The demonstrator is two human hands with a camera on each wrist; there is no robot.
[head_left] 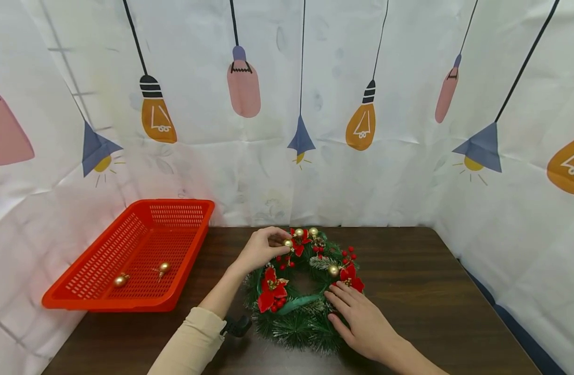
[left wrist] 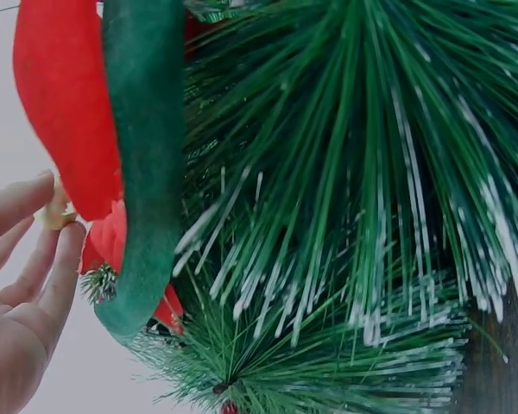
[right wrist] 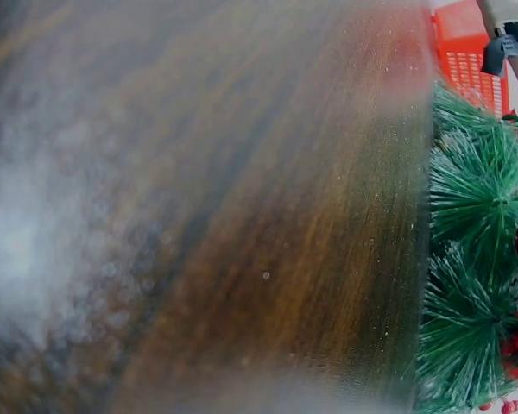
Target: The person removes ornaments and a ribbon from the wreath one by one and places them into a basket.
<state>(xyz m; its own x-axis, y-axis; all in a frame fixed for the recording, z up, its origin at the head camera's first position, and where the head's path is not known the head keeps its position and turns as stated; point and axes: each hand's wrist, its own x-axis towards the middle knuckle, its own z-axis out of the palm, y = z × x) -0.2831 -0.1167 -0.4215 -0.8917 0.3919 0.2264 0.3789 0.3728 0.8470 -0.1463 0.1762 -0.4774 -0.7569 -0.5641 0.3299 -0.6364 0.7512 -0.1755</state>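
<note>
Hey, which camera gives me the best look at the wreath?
The head view: nearly all of the wreath shows there. The left wrist view gives only close-up needles, green ribbon and red petals; the right wrist view, only part, at its right edge.

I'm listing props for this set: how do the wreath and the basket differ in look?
The wreath is mostly green, the basket red-orange. The wreath is a ring, the basket rectangular. The wreath is bristly, the basket smooth-rimmed and perforated. Both carry gold baubles.
</note>
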